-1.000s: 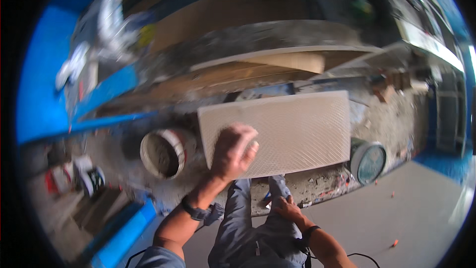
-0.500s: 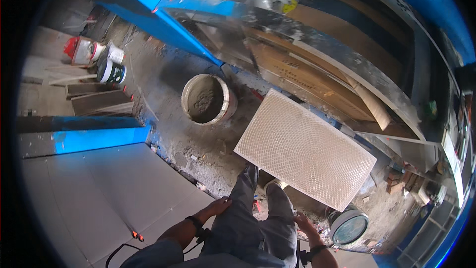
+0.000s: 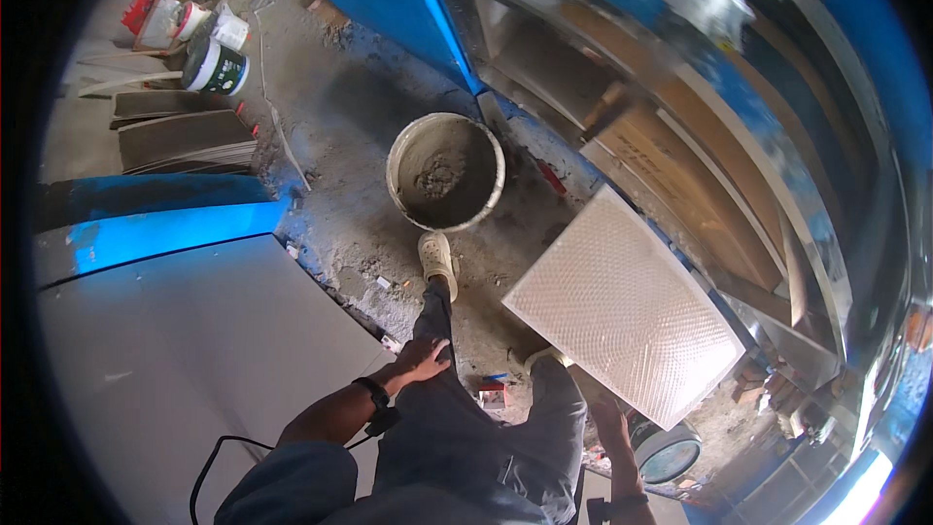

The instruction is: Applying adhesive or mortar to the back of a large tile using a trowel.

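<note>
My left hand (image 3: 425, 360) lies on my left thigh, fingers stretched out and holding nothing. Beside my right knee hangs my right hand (image 3: 609, 420), its fingers loosely extended and somewhat blurred, near the lower edge of a large tile (image 3: 627, 306). No grip on the tile shows. This pale rectangular tile has a raised diamond pattern on its upper face and partly covers a dark lidded bucket (image 3: 667, 451). Ahead of my left foot (image 3: 437, 261), in a pale clog, stands a round bucket (image 3: 392, 175) part filled with wet grey mortar.
A blue-edged shelf unit with brown cardboard boxes (image 3: 680, 185) runs along the right. Large grey tiles (image 3: 194, 331) cover the left floor, beside a blue ledge (image 3: 175, 233). Further off are stacked tile pieces (image 3: 180, 136) and a white-and-green bucket (image 3: 216, 66). Rubble (image 3: 374, 277) litters the rough floor.
My left foot has come forward to the mortar bucket. The view has shifted, so the bucket and tile sit further right. Both hands stay by my legs.
</note>
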Tool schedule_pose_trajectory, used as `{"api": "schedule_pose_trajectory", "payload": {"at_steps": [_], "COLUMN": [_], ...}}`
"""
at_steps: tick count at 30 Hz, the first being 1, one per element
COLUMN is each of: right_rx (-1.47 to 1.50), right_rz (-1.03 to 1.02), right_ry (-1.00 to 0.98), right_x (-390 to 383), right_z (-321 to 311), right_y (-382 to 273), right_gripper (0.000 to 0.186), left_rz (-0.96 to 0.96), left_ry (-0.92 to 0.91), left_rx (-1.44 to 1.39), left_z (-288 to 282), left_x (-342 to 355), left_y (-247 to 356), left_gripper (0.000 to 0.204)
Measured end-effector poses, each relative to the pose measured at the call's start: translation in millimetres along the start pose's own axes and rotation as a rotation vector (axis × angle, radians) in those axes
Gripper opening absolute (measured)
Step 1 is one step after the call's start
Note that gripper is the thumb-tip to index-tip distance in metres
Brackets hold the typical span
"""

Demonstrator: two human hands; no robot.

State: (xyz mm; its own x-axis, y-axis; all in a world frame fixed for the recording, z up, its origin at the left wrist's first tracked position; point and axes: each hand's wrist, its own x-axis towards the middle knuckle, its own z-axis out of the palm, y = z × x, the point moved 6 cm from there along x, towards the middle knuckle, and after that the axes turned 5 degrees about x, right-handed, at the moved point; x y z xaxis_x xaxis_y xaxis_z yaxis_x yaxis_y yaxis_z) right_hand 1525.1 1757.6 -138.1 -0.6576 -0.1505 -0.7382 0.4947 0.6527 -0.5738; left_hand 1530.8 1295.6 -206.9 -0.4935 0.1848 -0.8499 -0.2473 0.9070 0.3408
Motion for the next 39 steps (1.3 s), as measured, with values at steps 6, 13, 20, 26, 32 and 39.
{"api": "schedule_pose_trajectory", "payload": {"at_steps": [6,13,20,26,32,39], "right_rx": [0.399,0.293,0.642,0.376,0.34,0.349], "right_rz": [0.086,-0.01,0.075,-0.044,-0.015,0.019], "right_ry": [0.098,0.047,-0.106,0.185,0.114,0.004], "right_x": [61,325,573,686,706,699], "right_z": [55,80,98,131,153,157], "right_y": [-153,-232,-219,-218,-237,-246], "right_gripper": [0.037,0.018,0.026,0.04,0.032,0.026], "left_rz": [0.185,0.331,0.277,0.399,0.375,0.328], "left_ry": [0.095,0.059,0.051,0.32,0.258,0.26], "left_rx": [-0.019,-0.09,-0.17,-0.359,-0.321,-0.275], "left_z": [-50,-96,-117,-184,-200,-204], "left_x": [33,52,72,74,93,103], "left_y": [-86,-117,-153,-191,-199,-189], "left_gripper": [0.051,0.043,0.026,0.018,0.017,0.021]}}
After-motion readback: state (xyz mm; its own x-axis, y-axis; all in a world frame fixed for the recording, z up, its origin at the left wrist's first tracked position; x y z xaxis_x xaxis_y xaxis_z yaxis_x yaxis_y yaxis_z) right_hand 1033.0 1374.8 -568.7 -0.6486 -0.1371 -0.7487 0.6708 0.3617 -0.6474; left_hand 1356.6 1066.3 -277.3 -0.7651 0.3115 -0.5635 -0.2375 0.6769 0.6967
